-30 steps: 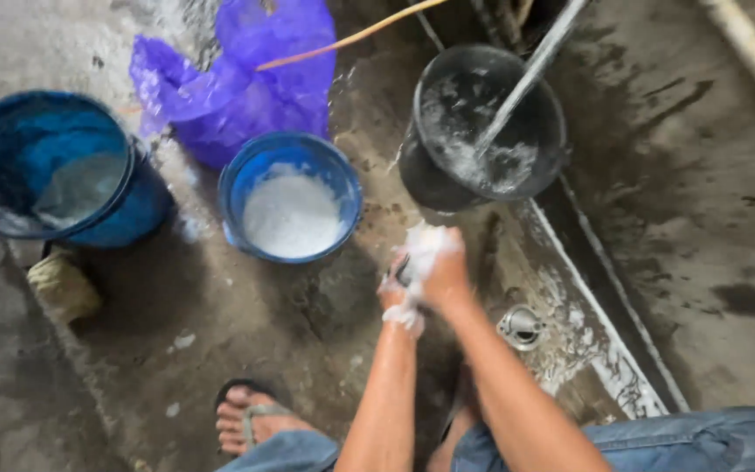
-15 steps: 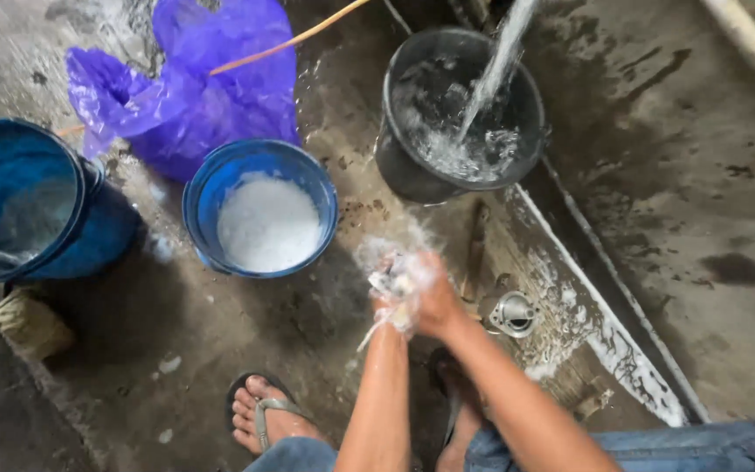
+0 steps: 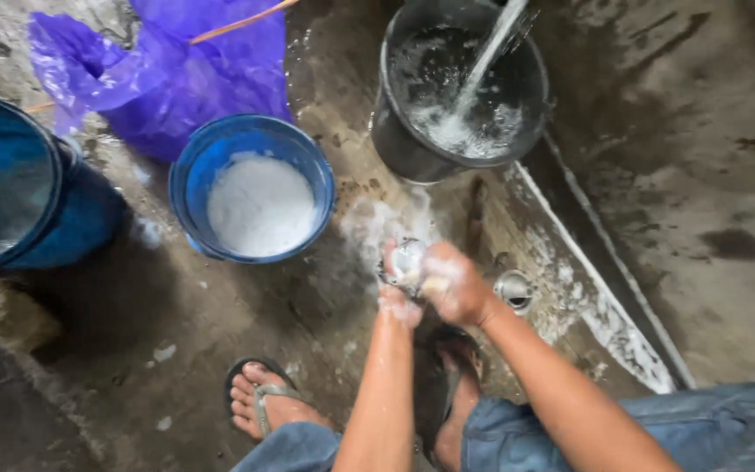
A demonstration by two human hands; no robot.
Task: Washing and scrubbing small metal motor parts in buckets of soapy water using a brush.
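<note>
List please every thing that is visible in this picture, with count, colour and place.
small shiny object: 1, silvery and soapy, between both hands
blue bucket: 1, holds white foam, centre left
large blue tub: 1, left edge
black bucket: 1, water stream pouring in, top centre
purple plastic bag: 1, top left
thin stick: 1, orange-tan, over the bag
floor drain: 1, metal, right of the hands
sandal: 1 clear, dark, on the foot at the bottom
left hand: 1, foamy, under the object
right hand: 1, foamy, grip on the object
</note>
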